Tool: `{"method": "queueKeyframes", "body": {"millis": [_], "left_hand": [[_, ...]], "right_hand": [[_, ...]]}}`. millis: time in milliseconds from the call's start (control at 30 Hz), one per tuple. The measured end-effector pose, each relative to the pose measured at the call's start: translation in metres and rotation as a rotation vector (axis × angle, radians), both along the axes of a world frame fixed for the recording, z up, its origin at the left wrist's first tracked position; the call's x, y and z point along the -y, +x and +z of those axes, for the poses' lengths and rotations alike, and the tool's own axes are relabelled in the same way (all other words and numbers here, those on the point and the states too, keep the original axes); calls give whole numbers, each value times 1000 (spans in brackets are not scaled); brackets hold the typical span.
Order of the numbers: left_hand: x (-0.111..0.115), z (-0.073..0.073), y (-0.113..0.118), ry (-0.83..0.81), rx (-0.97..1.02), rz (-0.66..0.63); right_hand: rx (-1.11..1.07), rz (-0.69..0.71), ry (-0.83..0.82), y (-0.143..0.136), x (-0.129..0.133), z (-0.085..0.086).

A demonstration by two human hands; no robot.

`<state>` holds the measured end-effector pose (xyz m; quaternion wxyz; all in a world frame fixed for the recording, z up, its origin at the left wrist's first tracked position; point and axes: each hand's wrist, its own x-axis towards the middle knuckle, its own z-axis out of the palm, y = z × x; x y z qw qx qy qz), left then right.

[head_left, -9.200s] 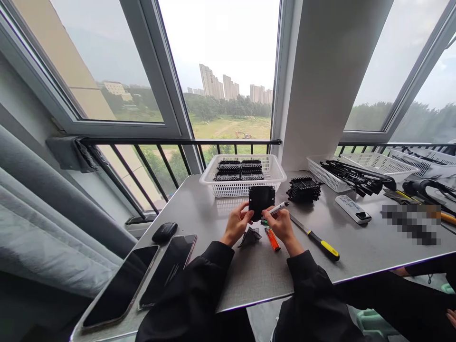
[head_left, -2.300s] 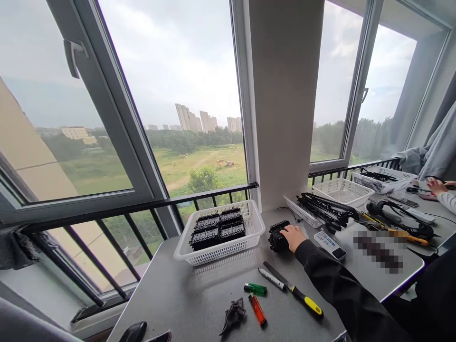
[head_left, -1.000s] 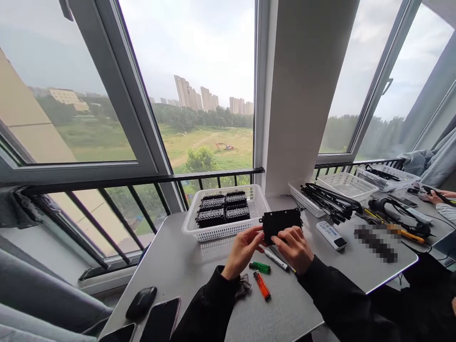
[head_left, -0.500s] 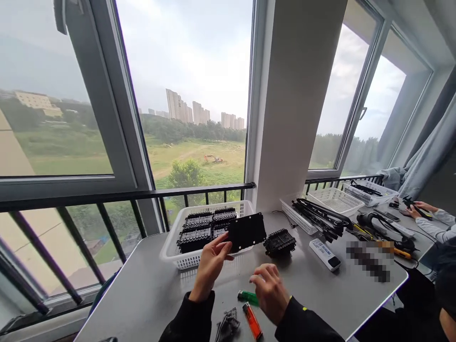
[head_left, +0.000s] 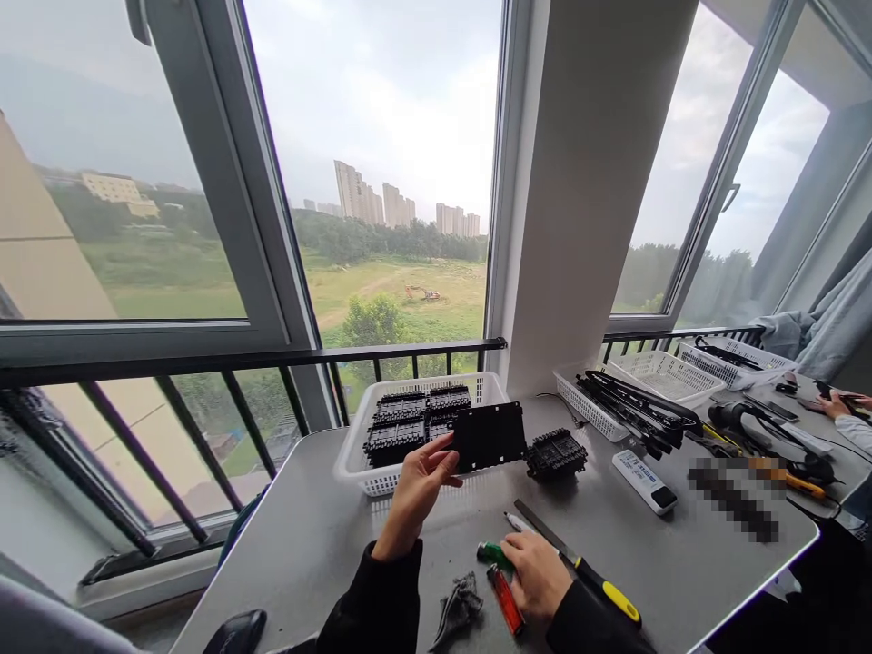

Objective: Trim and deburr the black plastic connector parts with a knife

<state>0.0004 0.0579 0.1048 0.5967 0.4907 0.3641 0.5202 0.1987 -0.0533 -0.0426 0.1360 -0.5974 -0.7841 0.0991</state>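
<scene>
Black panel is pinched in the left fingers.

Black plate: I see one flat, nearly rectangular piece with small pale holes near its edges.
Plate pose: raised above the counter, steeply tilted, pinched at its left edge by the left hand.
Plate place: in my view, before the right part of the white basket.
Green lighter: on the counter, its right end hidden from me by the right hand.
Red lighter: lying slantwise, just beside this hand.
</scene>
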Motion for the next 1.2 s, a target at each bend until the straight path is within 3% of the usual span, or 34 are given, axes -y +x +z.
{"method": "queueKeyframes", "body": {"millis": [100, 267, 400, 533, 700, 800, 900, 1033, 1200], "left_hand": [[-2, -1, 1, -11, -5, -21], [-1, 4, 1, -37, -11, -10], [6, 15, -1, -48, -23, -21], [10, 21, 2, -52, -21, -16], [9, 20, 6, -47, -46, -18], [10, 21, 2, -7, -52, 4], [10, 21, -3, 1, -49, 35], [5, 19, -7, 4, -69, 61], [0, 15, -9, 36, -129, 90]], "right_hand": [[9, 33, 32, 1, 3, -6], [109, -59, 102, -2, -3, -18], [-24, -174, 76, 6, 6, -11], [-573, -227, -25, 16, 19, 28], [-1313, -3, -140, 8, 4, 99], [-1480, 160, -264, -4, -13, 140], [-1557, 177, -348, -19, -26, 173], [-1670, 236, -508, -44, -40, 190], [-1759, 346, -654, -72, -62, 173]]}}
